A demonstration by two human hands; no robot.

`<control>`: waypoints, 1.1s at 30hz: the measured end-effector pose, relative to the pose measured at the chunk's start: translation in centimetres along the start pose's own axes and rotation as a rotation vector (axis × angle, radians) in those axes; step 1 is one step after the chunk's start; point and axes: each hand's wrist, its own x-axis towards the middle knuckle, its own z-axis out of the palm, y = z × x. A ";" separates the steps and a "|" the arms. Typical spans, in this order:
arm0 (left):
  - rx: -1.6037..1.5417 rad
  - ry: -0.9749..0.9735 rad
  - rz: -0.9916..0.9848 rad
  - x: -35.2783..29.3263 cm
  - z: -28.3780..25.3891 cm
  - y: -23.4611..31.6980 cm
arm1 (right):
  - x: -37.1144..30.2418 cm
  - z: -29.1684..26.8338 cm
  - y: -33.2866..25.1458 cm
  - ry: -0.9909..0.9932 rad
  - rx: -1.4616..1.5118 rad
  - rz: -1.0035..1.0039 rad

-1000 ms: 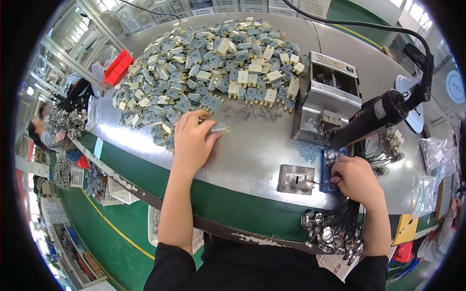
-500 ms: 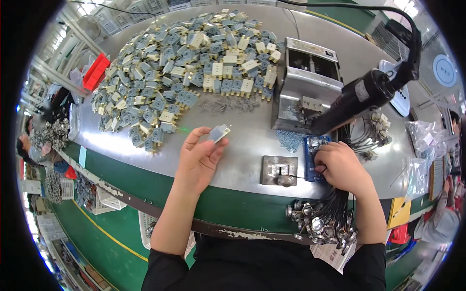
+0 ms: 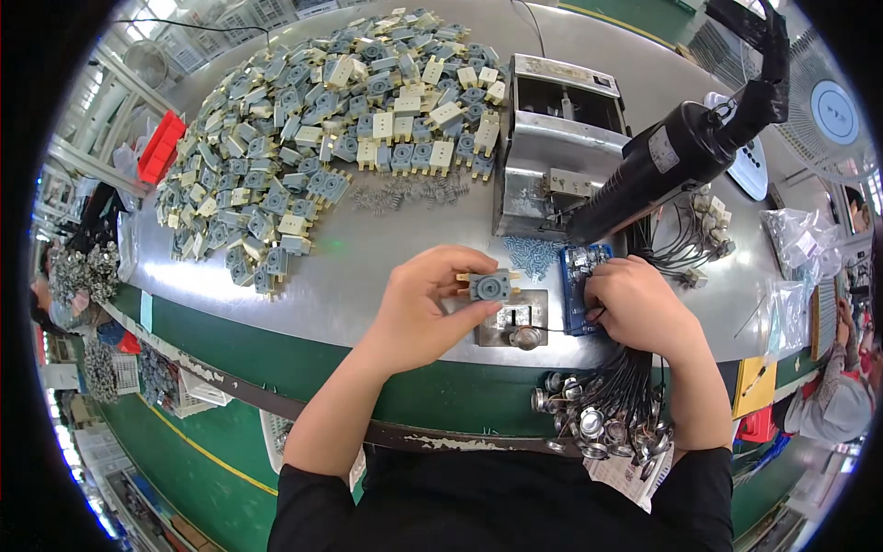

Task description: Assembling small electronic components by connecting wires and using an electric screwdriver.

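My left hand (image 3: pixel 414 313) is closed around a small grey plastic switch block (image 3: pixel 489 287) with brass terminals. Its round recess faces up, between thumb and fingers. Just under it lies a metal fixture plate (image 3: pixel 489 337), partly covered by the block and my hand. On the plate rests a round metal cap (image 3: pixel 525 338) with a thin black lead running right. My right hand (image 3: pixel 636 305) reaches over a blue tray (image 3: pixel 572 287) of small parts, fingers curled together beside a black wire. What they pinch is hidden.
A large heap of grey-and-cream switch blocks (image 3: pixel 322 110) covers the far left, with loose springs (image 3: pixel 414 193) before it. A metal machine (image 3: pixel 561 138) and a black cylindrical tool (image 3: pixel 658 161) stand beyond the tray. Blue screws (image 3: pixel 533 256) lie nearby. Wired metal caps (image 3: pixel 591 423) hang at the front edge.
My left hand has moved right and nearer with the switch block, turning it so its round recess shows, over the fixture plate. My right hand stays at the blue tray. The view has shifted slightly.
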 end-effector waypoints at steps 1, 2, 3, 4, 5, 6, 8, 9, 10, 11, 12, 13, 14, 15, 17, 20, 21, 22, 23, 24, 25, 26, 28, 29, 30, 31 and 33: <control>-0.002 0.001 -0.002 0.2 0.0 -0.2 | 0.0 -0.1 0.0 0.012 0.004 -0.010; 0.011 0.003 -0.025 0.2 0.1 -0.4 | -0.1 -0.1 -0.1 0.006 0.007 -0.011; 0.024 0.004 -0.049 0.1 0.2 -0.7 | -0.1 -0.3 -0.4 0.024 0.036 -0.006; 0.021 0.006 -0.054 0.1 0.3 -0.9 | -0.1 -0.5 -0.5 0.043 0.066 -0.002; 0.017 0.018 -0.053 0.1 0.3 -1.0 | -0.2 -0.7 -0.5 0.038 0.068 -0.004; 0.013 0.030 -0.053 0.0 0.4 -1.1 | -0.3 -0.9 -0.4 0.050 0.101 -0.025; 0.014 0.027 -0.066 -0.1 0.4 -1.2 | -0.3 -1.3 -0.5 0.060 0.134 -0.049; 0.015 0.021 -0.076 -0.2 0.3 -1.2 | -0.4 -1.5 -0.6 0.098 0.211 -0.023; 0.016 0.024 -0.077 -0.2 0.2 -1.2 | -0.3 -1.7 -0.8 0.136 0.288 0.003; 0.052 -0.010 -0.061 -0.3 0.3 -1.2 | -0.5 -2.1 -1.0 0.135 0.286 0.005; 0.089 -0.044 -0.043 -0.3 0.4 -1.1 | -0.7 -2.5 -1.1 0.200 0.348 0.024; 0.086 -0.044 -0.042 -0.2 0.5 -0.9 | -0.8 -2.7 -1.2 0.265 0.411 0.043; 0.244 -0.053 0.028 -0.2 0.7 -0.6 | -0.7 -2.7 -1.3 0.264 0.411 0.039; 0.402 -0.061 0.098 -0.1 0.9 -0.4 | -0.6 -2.6 -1.4 0.336 0.369 0.015; 0.494 -0.054 0.201 -0.1 1.5 -1.3 | -0.4 -2.7 -1.5 0.409 0.322 -0.010; 0.564 -0.056 0.332 0.0 1.9 -2.1 | -0.3 -2.8 -1.6 0.492 0.372 -0.067; 0.543 -0.066 0.357 0.0 2.0 -2.2 | -0.5 -2.8 -1.5 0.507 0.365 -0.109; 0.543 -0.065 0.359 0.0 2.0 -2.5 | -0.6 -2.8 -1.4 0.521 0.358 -0.151; 0.545 -0.059 0.378 0.0 2.0 -2.7 | -0.6 -2.8 -1.4 0.523 0.357 -0.155; 0.549 -0.052 0.397 0.0 2.0 -2.7 | -0.7 -2.7 -1.4 0.512 0.364 -0.156; 0.554 -0.049 0.399 -0.1 2.0 -2.5 | -0.7 -2.7 -1.4 0.501 0.372 -0.157; 0.556 -0.055 0.389 -0.1 1.9 -2.4 | -0.7 -2.6 -1.4 0.505 0.369 -0.161; 0.565 -0.057 0.382 0.1 1.8 -1.9 | -0.6 -2.6 -1.3 0.465 0.338 -0.248; 0.574 -0.031 0.433 0.3 1.6 -1.5 | -0.6 -2.5 -1.4 0.433 0.341 -0.241; 0.584 -0.004 0.484 0.4 1.3 -1.3 | -0.5 -2.3 -1.4 0.439 0.342 -0.254; 0.597 0.002 0.485 0.5 0.8 -1.3 | -0.4 -2.1 -1.5 0.424 0.368 -0.243; 0.613 0.303 0.302 1.0 -0.7 -1.1 | -0.4 -2.0 -1.9 0.408 0.403 -0.232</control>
